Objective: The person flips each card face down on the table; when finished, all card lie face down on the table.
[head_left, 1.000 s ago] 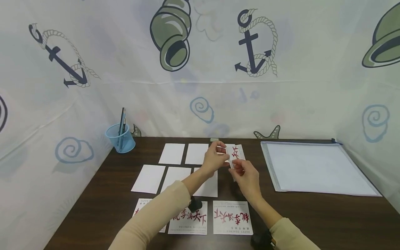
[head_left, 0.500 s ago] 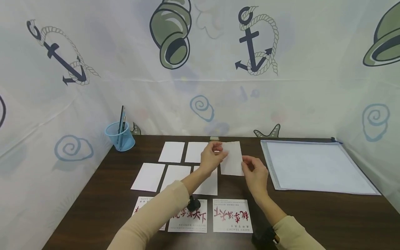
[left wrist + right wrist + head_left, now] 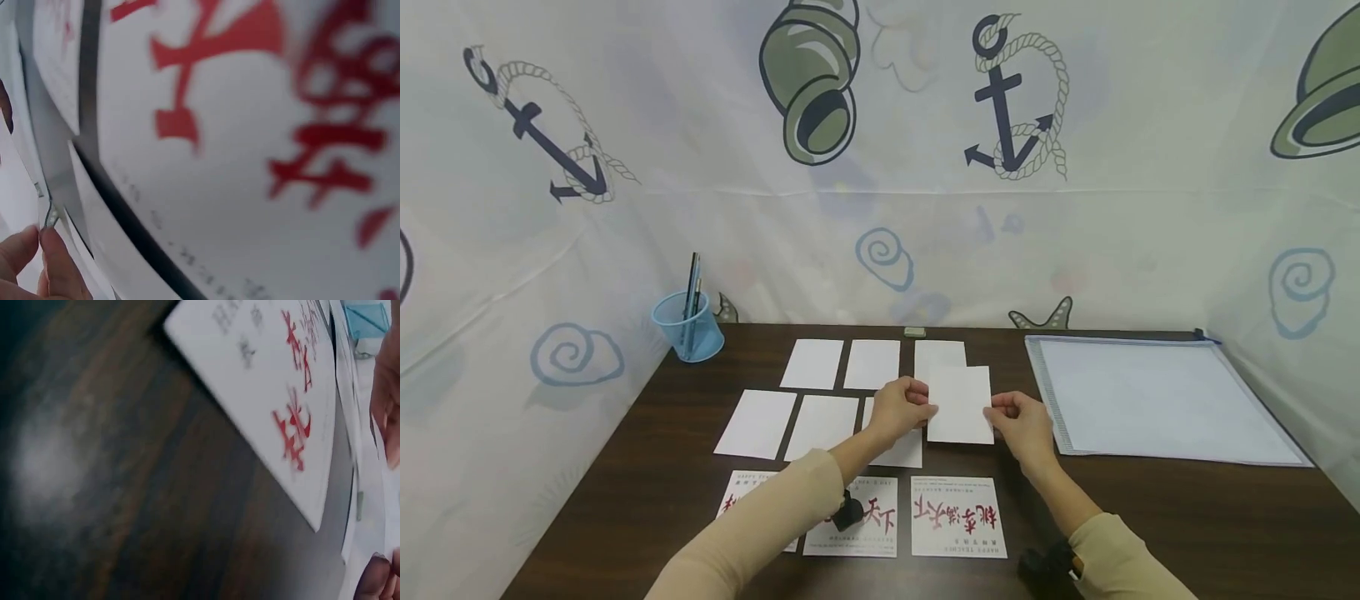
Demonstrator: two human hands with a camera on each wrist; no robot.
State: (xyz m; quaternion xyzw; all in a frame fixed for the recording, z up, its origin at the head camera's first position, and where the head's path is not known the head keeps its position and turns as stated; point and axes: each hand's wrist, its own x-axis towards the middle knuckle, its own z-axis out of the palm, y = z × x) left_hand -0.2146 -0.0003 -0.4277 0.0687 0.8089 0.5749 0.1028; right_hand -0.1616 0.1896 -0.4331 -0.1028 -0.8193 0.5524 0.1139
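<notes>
A white card (image 3: 960,405), blank side up, is pinched between both hands in the head view. My left hand (image 3: 901,410) grips its left edge and my right hand (image 3: 1021,423) its right edge. The card overlaps the blank card (image 3: 940,353) at the right of the back row. Under my left hand lies another blank card (image 3: 904,450), partly hidden. In the left wrist view the thumb and finger (image 3: 57,256) meet at the card's edge. Fingertips of the right hand (image 3: 378,575) show at the lower right of the right wrist view.
More blank cards lie in two rows, such as one card (image 3: 756,423) at left. Cards with red writing (image 3: 958,517) form the front row, partly under the left sleeve (image 3: 760,521). A blue pen cup (image 3: 691,329) stands back left; a large white pad (image 3: 1165,400) lies right.
The card has turned from its red-written side to blank side up. Both hands have brought it nearer, uncovering the back-row card; the right hand has shifted right.
</notes>
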